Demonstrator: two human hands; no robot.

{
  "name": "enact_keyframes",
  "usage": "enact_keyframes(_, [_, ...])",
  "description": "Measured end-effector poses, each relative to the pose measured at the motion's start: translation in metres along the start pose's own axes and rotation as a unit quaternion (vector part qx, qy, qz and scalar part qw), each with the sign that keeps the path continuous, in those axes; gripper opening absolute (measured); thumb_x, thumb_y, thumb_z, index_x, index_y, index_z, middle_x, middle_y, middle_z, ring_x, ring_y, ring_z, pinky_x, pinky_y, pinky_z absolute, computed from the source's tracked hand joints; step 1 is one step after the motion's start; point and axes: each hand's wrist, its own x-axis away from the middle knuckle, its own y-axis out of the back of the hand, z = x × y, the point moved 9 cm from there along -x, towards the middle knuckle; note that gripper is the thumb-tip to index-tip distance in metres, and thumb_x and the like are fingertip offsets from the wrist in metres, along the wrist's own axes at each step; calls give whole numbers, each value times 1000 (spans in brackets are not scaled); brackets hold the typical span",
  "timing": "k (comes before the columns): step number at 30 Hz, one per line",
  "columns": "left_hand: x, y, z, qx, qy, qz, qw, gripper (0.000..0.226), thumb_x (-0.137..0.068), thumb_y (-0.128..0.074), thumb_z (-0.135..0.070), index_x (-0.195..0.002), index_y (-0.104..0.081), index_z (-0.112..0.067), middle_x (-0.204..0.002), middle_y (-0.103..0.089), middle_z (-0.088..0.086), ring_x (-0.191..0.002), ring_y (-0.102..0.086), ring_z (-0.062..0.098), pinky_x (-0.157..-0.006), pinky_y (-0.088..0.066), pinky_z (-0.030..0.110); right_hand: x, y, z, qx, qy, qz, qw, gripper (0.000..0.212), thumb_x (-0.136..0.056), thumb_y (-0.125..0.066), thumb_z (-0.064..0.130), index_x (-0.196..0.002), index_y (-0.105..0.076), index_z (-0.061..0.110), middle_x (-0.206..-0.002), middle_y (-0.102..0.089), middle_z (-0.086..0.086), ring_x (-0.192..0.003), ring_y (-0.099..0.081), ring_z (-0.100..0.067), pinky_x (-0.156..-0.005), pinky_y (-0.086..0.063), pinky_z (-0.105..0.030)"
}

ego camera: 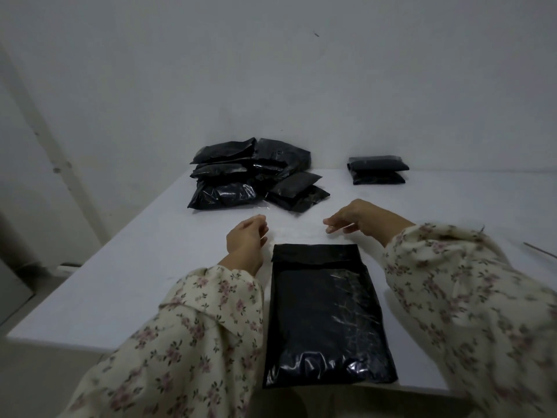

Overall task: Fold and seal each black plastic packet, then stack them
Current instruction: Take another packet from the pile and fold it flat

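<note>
As a flat black plastic packet (325, 321) lies lengthwise on a white table (135, 267) in front of a person in cream floral sleeves (187, 327), both hands are raised just beyond its far end. The packet's near end reaches the table's front edge, and a dull black band runs across its far end.

A faint clear plastic flap (297, 230) stretches from that band toward the hands. The left hand (245, 239), fingers curled, appears to pinch the flap's left corner. The right hand (358, 218), thumb and fingertips drawn together, appears to pinch its right corner. The film is so transparent that neither grip is fully certain. The two hands are held apart, about as wide as the packet, and neither touches its black body.

At the back of the table, left of centre, sits a loose pile of glossy black packets (241, 176), several overlapping and tilted. Well apart from it, at the back right against the pale wall (301, 70), two folded black packets form a small neat stack (376, 170). A thin dark stick (539, 250) lies at the table's right edge.
</note>
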Motion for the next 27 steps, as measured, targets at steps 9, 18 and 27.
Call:
enact_keyframes(9, [-7, -5, 2, -31, -14, -5, 999, 6, -85, -69, -9, -92, -69, -9, -82, -66, 4, -75, -64, 12, -71, -56, 25, -30, -4, 0, 187, 13, -30, 982, 26, -83, -71, 32, -66, -65, 13, -60, -66, 9, -68, -50, -4, -63, -37, -17])
enact_keyframes(18, [-1, -6, 2, -49, -46, -5, 998, 8, -85, -69, -10, -92, -69, -7, -81, -66, 5, -69, -63, 11, -65, -57, 24, -29, 4, 11, 264, 88, -113, 954, 27, -72, -77, 34, -70, -56, 18, -50, -63, 9, -80, -58, -15, -82, -45, -35])
enact_keyframes(27, [-3, -2, 1, -95, -53, 23, 994, 8, -88, -66, -17, -85, -65, -10, -84, -66, 6, -74, -65, 16, -66, -57, 27, -7, 26, 5, 334, 72, -179, 922, 46, -77, -72, 49, -93, -46, 15, -91, -53, -1, -90, -49, -23, -85, -32, -38])
